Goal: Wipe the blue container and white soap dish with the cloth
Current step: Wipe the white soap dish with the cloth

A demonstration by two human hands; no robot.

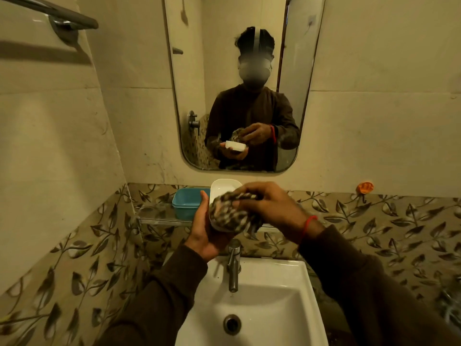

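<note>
My left hand (203, 233) holds the white soap dish (222, 188) upright above the tap, with its open side towards me. My right hand (268, 208) presses a bunched, dark-and-light checked cloth (228, 213) into the lower half of the dish. Only the dish's upper rim and a strip of its bottom edge show past the cloth. The blue container (187, 203) stands on the glass shelf just left of my left hand, and neither hand touches it.
A glass shelf (159, 221) runs along the leaf-patterned tiles. Below my hands are a chrome tap (234, 267) and a white sink (269, 303). A mirror (224, 71) hangs above, a towel bar (57, 13) is top left, and an orange hook (364, 188) is on the right wall.
</note>
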